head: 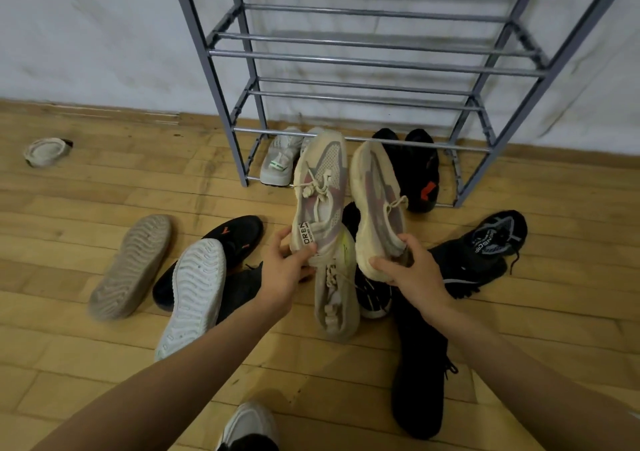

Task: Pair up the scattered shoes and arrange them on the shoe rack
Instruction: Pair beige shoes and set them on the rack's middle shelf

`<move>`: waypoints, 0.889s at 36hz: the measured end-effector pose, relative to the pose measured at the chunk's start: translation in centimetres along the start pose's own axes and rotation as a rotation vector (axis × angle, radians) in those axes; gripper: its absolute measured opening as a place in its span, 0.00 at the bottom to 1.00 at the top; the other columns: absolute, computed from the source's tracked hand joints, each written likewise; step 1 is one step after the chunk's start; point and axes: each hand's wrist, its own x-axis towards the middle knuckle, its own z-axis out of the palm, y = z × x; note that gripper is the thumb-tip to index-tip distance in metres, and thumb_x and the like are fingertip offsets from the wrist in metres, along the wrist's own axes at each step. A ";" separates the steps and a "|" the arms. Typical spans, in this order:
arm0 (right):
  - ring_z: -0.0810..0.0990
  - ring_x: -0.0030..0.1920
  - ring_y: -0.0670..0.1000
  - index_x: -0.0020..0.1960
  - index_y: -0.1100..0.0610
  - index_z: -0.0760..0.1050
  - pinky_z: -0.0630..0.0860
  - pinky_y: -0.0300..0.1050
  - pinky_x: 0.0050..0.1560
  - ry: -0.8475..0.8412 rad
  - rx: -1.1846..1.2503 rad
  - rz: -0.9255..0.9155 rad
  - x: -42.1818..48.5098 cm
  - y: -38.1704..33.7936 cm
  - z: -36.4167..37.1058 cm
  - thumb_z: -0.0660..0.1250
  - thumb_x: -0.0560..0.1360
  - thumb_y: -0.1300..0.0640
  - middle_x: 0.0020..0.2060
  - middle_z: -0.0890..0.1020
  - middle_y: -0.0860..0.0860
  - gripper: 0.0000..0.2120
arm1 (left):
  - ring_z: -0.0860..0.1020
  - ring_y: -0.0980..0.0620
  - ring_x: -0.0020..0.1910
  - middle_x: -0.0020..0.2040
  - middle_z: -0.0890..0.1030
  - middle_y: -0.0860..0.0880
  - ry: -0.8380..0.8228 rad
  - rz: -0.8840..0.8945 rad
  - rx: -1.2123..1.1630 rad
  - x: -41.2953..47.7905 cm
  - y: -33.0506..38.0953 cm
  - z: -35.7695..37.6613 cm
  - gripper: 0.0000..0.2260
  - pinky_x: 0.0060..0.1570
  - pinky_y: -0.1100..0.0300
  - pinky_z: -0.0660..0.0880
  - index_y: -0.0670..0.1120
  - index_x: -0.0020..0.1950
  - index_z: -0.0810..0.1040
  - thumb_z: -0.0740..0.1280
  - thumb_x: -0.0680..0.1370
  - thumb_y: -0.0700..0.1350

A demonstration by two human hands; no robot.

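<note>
I hold a matching pair of beige-and-pink knit sneakers side by side above the floor, toes toward the grey metal shoe rack (pixel 221 104). My left hand (pixel 287 267) grips the heel of the left beige sneaker (pixel 320 191). My right hand (pixel 412 270) grips the heel of the right beige sneaker (pixel 377 205). On the rack's bottom tier stand a white pair (pixel 280 160) and a black pair with red marks (pixel 419 170). The upper tiers are bare.
Loose shoes lie on the wooden floor: a tan sole-up shoe (pixel 133 267), a white sole-up shoe (pixel 194 295), black shoes with orange marks (pixel 239 236), another beige sneaker (pixel 336 298), black knit shoes (pixel 498 239), a black boot (pixel 419 374). A lone shoe (pixel 46 151) sits far left by the wall.
</note>
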 end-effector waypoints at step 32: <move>0.79 0.52 0.56 0.58 0.54 0.72 0.74 0.46 0.44 0.250 -0.461 -0.341 20.7 -17.4 3.8 0.67 0.70 0.37 0.52 0.80 0.52 0.25 | 0.82 0.44 0.50 0.60 0.79 0.40 0.143 0.210 0.121 20.4 14.2 2.3 0.25 0.33 0.60 0.80 0.42 0.69 0.71 0.72 0.74 0.46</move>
